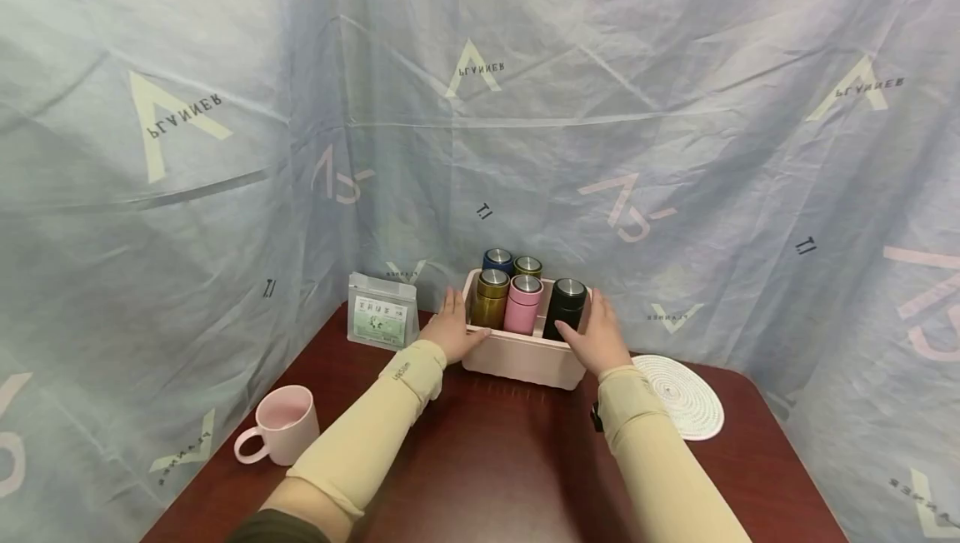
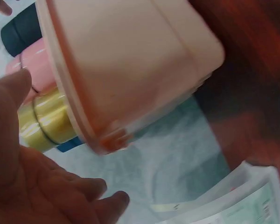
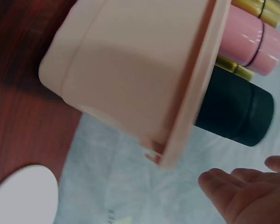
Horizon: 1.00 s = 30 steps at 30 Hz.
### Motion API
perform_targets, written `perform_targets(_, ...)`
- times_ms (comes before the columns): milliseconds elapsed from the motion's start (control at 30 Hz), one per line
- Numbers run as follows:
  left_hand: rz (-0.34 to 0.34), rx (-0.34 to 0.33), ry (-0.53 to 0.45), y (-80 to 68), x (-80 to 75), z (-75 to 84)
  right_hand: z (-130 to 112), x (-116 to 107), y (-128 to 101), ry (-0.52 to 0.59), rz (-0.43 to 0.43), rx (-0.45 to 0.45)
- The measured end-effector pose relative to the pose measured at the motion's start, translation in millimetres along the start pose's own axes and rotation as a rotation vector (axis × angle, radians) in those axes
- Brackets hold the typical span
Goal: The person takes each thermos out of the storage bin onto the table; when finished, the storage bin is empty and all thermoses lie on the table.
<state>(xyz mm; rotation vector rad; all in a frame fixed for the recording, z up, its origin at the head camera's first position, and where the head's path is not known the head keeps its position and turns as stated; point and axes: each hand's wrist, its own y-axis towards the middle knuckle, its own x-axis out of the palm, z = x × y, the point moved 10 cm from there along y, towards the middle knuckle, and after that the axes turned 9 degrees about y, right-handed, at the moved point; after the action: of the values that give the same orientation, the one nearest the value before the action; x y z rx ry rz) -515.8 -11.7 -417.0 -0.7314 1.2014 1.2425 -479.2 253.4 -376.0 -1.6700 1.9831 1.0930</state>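
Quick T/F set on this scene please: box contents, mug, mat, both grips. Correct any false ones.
1. The box holds five bottles. True.
2. The black bottle is the leftmost in the head view. False: it is the rightmost.
3. The pink mug is left of the box. True.
4. The white mat lies under the mug. False: it lies right of the box.
5. The left grip is at the box's left end. True.
6. The right grip holds the mug. False: it is at the box's right end.

Looks evenly lit in the head view, with pale glare on the table (image 1: 480, 468), glints on the bottle lids (image 1: 527, 283) and shadow beside the right sleeve (image 1: 663, 460). Shows blur in both wrist views, leaving the left hand (image 2: 46, 186) shaded, the mat (image 3: 25, 198) washed out.
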Motion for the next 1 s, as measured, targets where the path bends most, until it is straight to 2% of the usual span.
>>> perform_targets(133,0.016,-0.031,-0.045,6.4,10.8,-8.4,6,5,11,0.089,0.068,0.0)
perform_targets(267,0.023,-0.066,-0.033,6.3,24.6,-16.5,12,16,17,0.178,0.101,0.019)
perform_targets(500,0.06,-0.09,-0.032,1.6,32.9,-19.0,17,27,24,0.228,0.147,0.073)
perform_targets(800,0.11,-0.128,-0.032,0.3,30.8,-16.1,25,28,29,0.214,0.18,0.129)
perform_targets(1000,0.116,-0.157,-0.03,-2.0,25.5,-16.1,24,26,30,0.267,0.237,0.088)
